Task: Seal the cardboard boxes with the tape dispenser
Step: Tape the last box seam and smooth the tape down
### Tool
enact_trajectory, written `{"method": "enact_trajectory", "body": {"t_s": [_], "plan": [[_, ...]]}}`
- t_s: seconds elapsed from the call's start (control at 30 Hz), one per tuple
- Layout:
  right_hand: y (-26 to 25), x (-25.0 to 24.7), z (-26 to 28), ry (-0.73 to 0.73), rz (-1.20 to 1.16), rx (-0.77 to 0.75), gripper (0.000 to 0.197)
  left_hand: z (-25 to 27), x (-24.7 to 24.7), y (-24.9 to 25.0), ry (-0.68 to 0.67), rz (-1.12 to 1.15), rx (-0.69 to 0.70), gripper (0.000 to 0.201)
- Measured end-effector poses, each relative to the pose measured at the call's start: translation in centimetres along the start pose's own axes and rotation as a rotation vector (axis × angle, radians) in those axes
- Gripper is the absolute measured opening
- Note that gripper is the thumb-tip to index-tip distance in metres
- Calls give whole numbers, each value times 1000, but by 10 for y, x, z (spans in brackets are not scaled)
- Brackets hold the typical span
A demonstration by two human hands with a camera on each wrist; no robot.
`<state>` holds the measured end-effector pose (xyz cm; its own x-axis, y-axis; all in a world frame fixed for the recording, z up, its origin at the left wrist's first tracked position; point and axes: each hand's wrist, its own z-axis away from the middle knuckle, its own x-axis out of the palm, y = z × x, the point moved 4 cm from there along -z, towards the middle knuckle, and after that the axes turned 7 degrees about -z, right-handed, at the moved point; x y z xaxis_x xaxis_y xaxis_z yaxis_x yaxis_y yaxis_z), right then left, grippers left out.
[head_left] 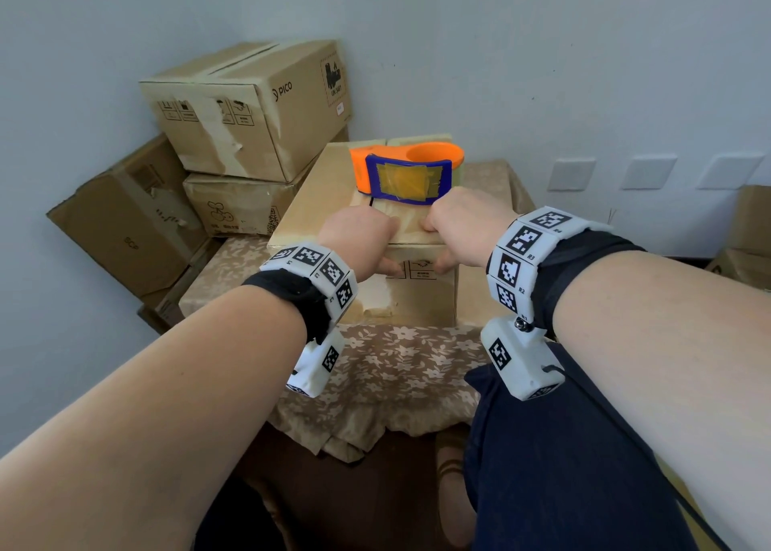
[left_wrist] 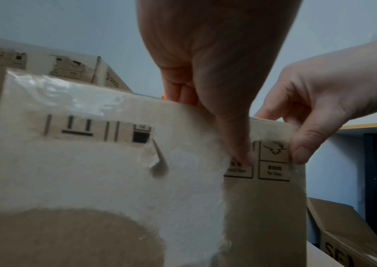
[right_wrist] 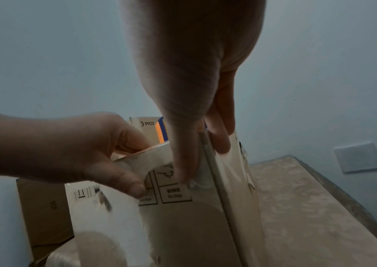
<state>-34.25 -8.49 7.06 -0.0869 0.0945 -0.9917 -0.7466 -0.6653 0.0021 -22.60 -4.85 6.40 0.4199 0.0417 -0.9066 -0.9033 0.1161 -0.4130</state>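
Note:
A cardboard box [head_left: 325,200] stands on the cloth-covered table. The orange and blue tape dispenser [head_left: 406,175] lies on the far part of its lid, and a clear tape strip [head_left: 402,223] runs from it toward the near edge. My left hand [head_left: 375,246] and right hand [head_left: 442,241] both grip that near top edge, side by side. Their fingers are curled over the lid and the thumbs press on the front face. The left wrist view shows my left thumb [left_wrist: 235,142] on the printed symbols, beside the right hand [left_wrist: 297,130]. In the right wrist view the right thumb [right_wrist: 185,162] presses there too.
Three other cardboard boxes are piled at the back left: a PICO box [head_left: 250,108] on top, one under it [head_left: 233,208], and a tilted one [head_left: 125,225]. The floral tablecloth [head_left: 396,362] hangs over the near edge. More boxes [head_left: 747,237] stand at the right, with my dark-trousered leg [head_left: 563,467] below.

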Motion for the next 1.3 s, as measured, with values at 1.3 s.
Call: {"method": "enact_trajectory", "body": {"t_s": [1.3], "plan": [[-34,-14,10,74,108,98,44,63,56,-67,30,216,-227,58]]}}
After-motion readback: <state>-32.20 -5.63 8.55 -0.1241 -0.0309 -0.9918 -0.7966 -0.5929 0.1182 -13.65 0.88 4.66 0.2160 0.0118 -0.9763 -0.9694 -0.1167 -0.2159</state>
